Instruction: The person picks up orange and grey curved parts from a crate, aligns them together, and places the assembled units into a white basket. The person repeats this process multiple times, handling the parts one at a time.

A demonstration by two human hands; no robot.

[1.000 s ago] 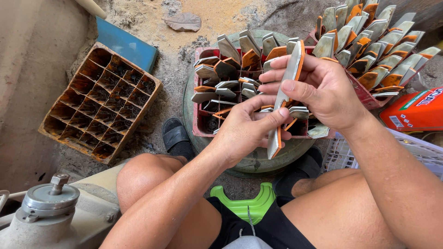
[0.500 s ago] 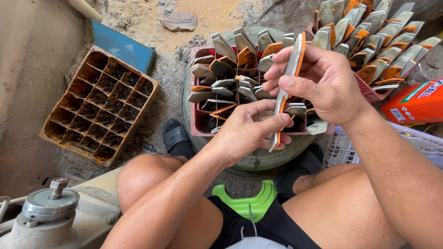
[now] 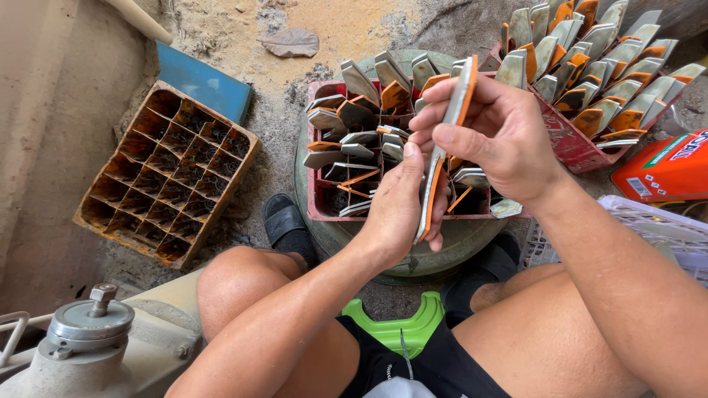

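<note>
Both hands hold a long, narrow grey piece with orange edges (image 3: 445, 144), standing nearly upright over a red compartment crate (image 3: 318, 208). My right hand (image 3: 494, 133) pinches its upper end between thumb and fingers. My left hand (image 3: 402, 203) wraps around its lower end from the left. The crate rests on a round grey-green base (image 3: 442, 254) and holds several similar grey and orange pieces (image 3: 361, 125) stuck in its cells.
A second red crate (image 3: 571, 144) full of the same pieces stands at the upper right. An orange-stained crate (image 3: 166, 173) with bare cells lies at left beside a blue board (image 3: 203, 81). A white basket (image 3: 649, 221), an orange package (image 3: 667, 169), a green stool (image 3: 394, 328) and a metal machine (image 3: 88, 332) surround my legs.
The piece has been raised and turned more upright. My left hand has slid from under it to grip its lower end.
</note>
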